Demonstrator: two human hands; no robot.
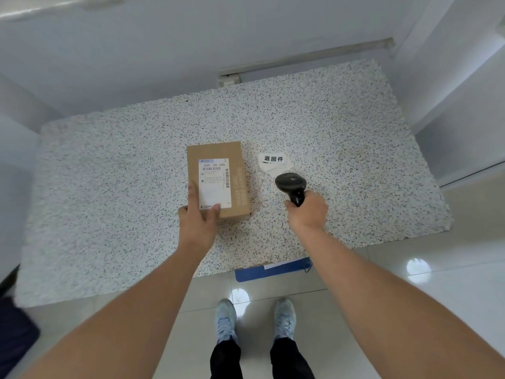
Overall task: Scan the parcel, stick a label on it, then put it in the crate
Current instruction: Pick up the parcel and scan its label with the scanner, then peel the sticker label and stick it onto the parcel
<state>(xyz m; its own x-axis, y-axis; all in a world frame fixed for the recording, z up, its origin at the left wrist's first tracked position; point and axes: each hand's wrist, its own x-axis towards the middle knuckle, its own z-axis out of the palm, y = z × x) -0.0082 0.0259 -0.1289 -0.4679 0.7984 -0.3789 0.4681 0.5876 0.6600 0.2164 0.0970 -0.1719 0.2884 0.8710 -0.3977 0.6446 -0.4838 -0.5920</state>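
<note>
A brown cardboard parcel (237, 165) with a white shipping slip and barcodes on top lies on the speckled table (109, 173). My left hand (198, 217) grips the parcel's near left corner, thumb on the slip. My right hand (308, 212) is closed around the handle of a black barcode scanner (291, 184), whose head is to the right of the parcel. Just beyond the scanner lies a small stack of white labels (274, 161) with black characters. A blue crate (269, 270) shows only as an edge under the table's front rim.
White walls close in the table at the back and both sides, with a grey rail (300, 58) behind it. My feet in pale shoes (255, 318) stand on glossy floor tiles. A dark object (13, 332) sits at the left edge.
</note>
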